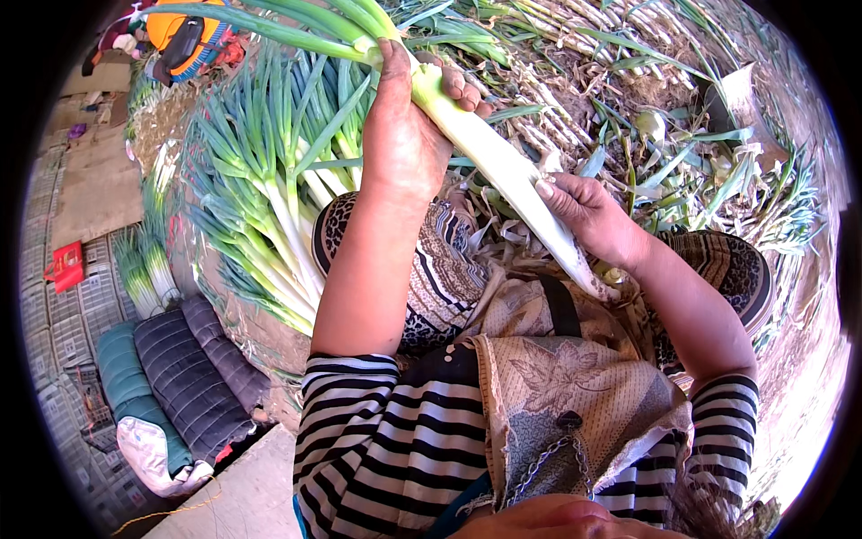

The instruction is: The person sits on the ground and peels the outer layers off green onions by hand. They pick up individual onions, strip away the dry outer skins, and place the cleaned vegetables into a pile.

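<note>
A thick green onion stalk (pixel 495 151) lies slantwise across the view, its green leaves at the upper left and its soiled root end at the lower right. My left hand (pixel 421 114) grips it near the top of the white shank, where the leaves branch. Lower down, my right hand (pixel 582 212) holds the white shank between thumb and fingers, with the root end below it. Left of my left forearm lies a pile of green onions (pixel 283 195) with bright white stems. Under the stalk, peeled leaf skins (pixel 502 239) lie between my knees.
Unpeeled stalks (pixel 545 114) and loose leaves cover the ground ahead and to the right. Rolled quilts (pixel 188 377) lie at the lower left beside plastic crates (pixel 101 296), with a red bag (pixel 66 266) on them. At the upper left are a blue-bristled brush (pixel 195 60) and flattened cardboard (pixel 101 182).
</note>
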A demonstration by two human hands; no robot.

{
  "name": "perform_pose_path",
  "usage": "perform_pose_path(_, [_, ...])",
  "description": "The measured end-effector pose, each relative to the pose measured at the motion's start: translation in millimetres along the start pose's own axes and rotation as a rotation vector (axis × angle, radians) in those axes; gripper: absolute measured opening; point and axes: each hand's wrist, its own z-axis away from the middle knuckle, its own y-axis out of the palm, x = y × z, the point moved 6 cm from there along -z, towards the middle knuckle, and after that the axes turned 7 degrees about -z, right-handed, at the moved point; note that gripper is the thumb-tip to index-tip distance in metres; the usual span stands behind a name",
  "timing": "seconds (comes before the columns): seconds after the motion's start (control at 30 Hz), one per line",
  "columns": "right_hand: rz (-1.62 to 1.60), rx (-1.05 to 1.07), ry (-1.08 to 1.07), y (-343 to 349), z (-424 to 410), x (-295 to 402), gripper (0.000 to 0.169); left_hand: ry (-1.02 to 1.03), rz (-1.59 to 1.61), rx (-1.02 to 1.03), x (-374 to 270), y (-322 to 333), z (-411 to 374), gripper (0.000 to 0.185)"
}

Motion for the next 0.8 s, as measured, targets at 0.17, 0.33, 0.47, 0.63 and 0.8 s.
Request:
perform_pose_path(0.17, [-0.313, 0.288, 0.269, 11, 0, -13, 0.03, 0.064, -0.024, 0.325, -4, 30, 7, 0.044])
perform_pose_path(0.33, [-0.374, 0.398, 0.382, 19, 1, -36, 0.028, 0.126, -0.078, 0.573, -6, 50, 14, 0.05])
perform_pose_path(0.47, [-0.524, 0.134, 0.391, 12, 1, -27, 0.028, 0.068, -0.108, 0.37, 0, 45, 8, 0.051])
perform_pose_path(0.63, [-0.615, -0.193, 0.239, -7, -2, -1, 0.034, -0.163, -0.307, 0.252, 33, 45, 11, 0.035])
perform_pose_path(0.8, [-0.702, -0.411, -0.015, -29, 0, 24, 0.034, -0.174, -0.32, 0.175, 40, 43, 0, 0.028])
